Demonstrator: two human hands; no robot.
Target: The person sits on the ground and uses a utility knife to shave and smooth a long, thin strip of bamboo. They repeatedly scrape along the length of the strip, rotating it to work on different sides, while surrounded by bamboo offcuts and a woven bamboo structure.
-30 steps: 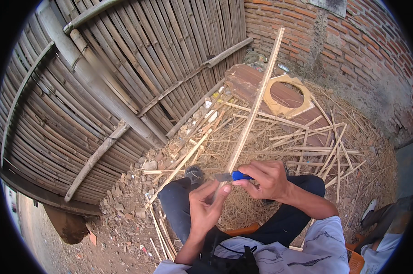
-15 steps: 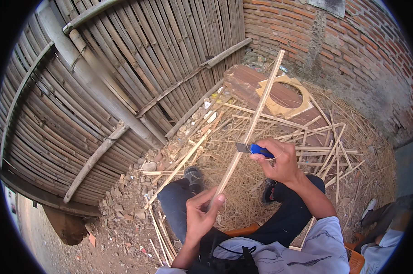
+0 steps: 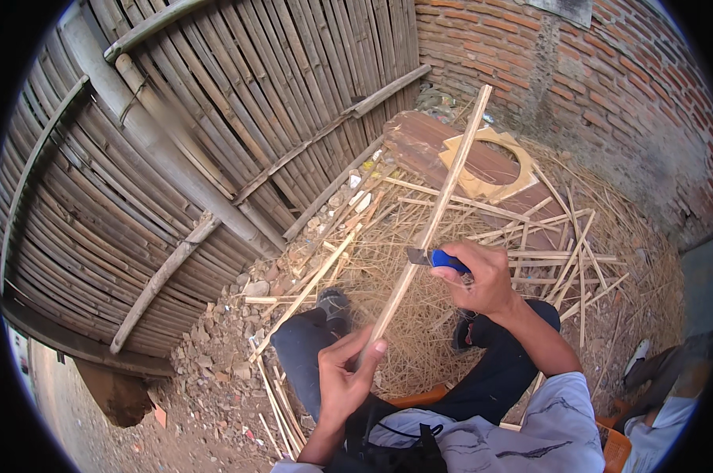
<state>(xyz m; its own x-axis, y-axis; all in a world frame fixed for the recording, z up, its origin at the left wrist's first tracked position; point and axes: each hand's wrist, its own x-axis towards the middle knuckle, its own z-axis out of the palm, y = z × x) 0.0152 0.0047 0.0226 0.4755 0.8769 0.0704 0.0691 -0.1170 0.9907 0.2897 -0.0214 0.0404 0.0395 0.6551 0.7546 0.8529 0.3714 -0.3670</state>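
My left hand is closed round the near end of a long pale bamboo strip, which slants up and away to the right over my lap and the ground. In my right hand is a knife with a blue handle, gripped between thumb and curled fingers. Its short, broad grey blade lies across the strip about midway along, touching it. The fingers hide part of the handle. Below the strip, thin curly shavings cover the ground between my legs.
More split strips lie crisscrossed at right, others at lower left. Farther off, a brown board carries a tan piece with a round hole. A bamboo fence and brick wall bound the spot. Another person's leg shows at right.
Hardly anything differs. My right hand with the knife has shifted very slightly left along with the whole view; the blade still rests on the strip, and my left hand keeps its grip.
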